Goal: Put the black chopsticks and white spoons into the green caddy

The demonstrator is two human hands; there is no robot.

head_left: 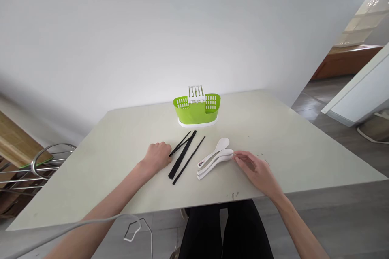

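My left hand (157, 158) is closed in a fist at the near ends of two thin black chopsticks (180, 145), which point away from it. Just right of these, more black chopsticks (182, 157) lie close together, and a single black chopstick (189, 160) rests apart. Several white spoons lie side by side in the middle, handles toward me. The fingertips of my right hand (256, 170) pinch the bowl end of the nearest white spoon (217, 163). Farthest from me among them is a white spoon (214, 152) with a small label on its handle.
A green utensil basket (197, 114) with a white base and a white slotted piece stands near the wall at the table's (136, 125) back. A white cable (91, 221) crosses over my left forearm. A metal rack (33, 166) is beyond the left edge.
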